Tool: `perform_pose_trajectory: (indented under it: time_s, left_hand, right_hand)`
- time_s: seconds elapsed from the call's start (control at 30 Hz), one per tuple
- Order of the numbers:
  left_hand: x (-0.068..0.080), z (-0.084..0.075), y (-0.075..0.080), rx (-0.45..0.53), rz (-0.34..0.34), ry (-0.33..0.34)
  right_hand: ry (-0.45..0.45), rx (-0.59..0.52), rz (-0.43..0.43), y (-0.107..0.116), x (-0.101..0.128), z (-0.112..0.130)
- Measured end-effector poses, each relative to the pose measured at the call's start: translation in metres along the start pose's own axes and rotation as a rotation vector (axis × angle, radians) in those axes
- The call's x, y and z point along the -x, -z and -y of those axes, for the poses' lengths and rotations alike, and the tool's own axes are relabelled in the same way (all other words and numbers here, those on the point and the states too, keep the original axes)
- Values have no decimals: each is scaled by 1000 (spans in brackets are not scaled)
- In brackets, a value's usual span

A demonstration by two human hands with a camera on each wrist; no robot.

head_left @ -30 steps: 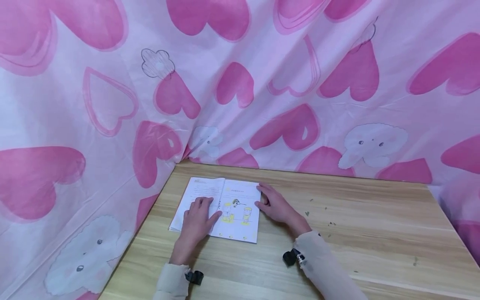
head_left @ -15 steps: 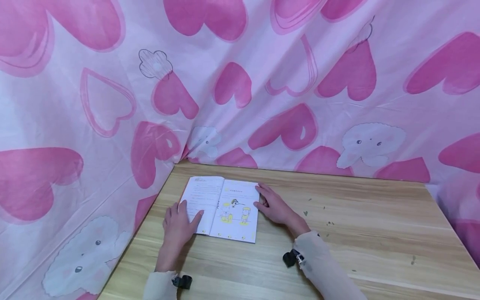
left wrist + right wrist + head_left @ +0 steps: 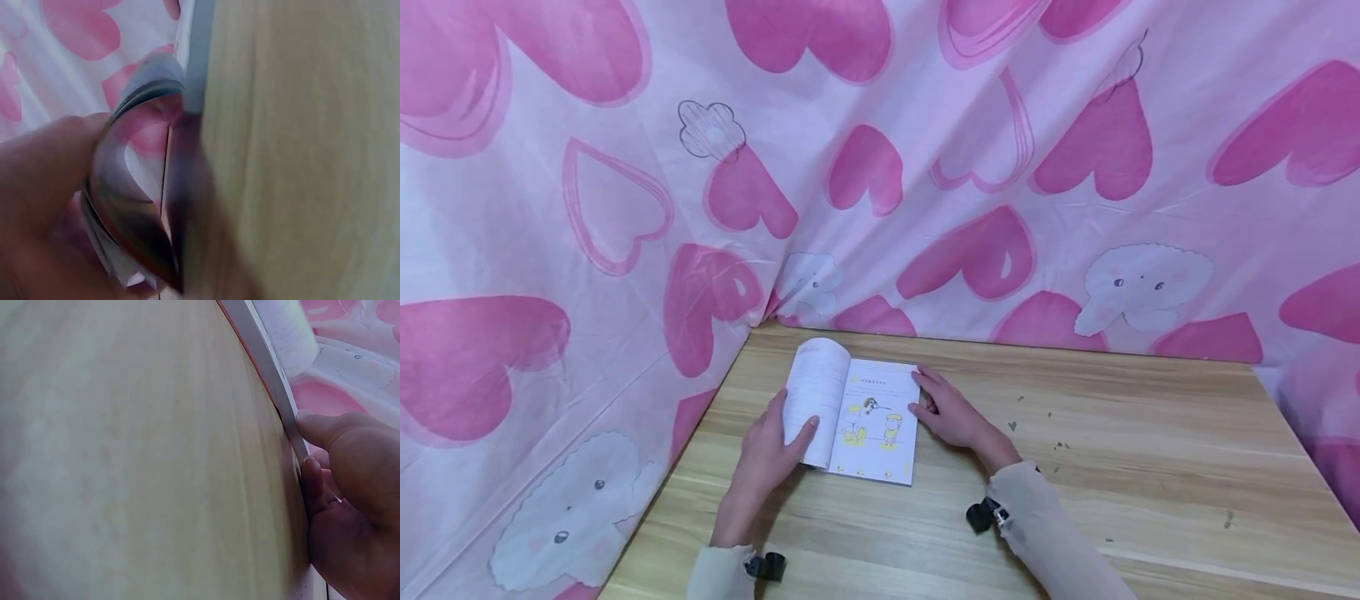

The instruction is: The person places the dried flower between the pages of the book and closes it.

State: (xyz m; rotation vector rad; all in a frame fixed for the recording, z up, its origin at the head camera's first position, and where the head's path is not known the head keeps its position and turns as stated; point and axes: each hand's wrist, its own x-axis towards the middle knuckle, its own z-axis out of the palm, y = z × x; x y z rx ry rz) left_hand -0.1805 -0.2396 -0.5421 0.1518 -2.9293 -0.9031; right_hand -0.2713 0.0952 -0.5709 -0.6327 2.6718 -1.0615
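An open book (image 3: 865, 417) lies at the desk's (image 3: 1075, 467) far left corner, close to a pink heart-printed curtain (image 3: 625, 208) that walls in the desk's back and left sides. Small dark specks (image 3: 1037, 425) dot the wood right of the book. The left hand (image 3: 767, 454) pinches the left pages, curling them upward; half a second ago they lay flat. The right hand (image 3: 951, 412) rests with fingers spread on the book's right edge, unchanged.
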Motion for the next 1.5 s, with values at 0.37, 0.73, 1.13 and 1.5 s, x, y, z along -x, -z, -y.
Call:
perform_pose_trajectory:
  time_s: [0.37, 0.73, 1.13, 1.5]
  left_hand:
    - [10, -42, 4, 145, -173, -482]
    - [21, -85, -28, 106, 210, -690]
    - [25, -82, -55, -101, 309, -667]
    - [19, -85, -52, -135, 377, -610]
  right_hand:
    - [22, -23, 0, -6, -3, 3]
    - [117, -53, -78, -7, -9, 2]
    - [51, -213, -59, -8, -5, 0]
    - [49, -240, -151, -14, -3, 5]
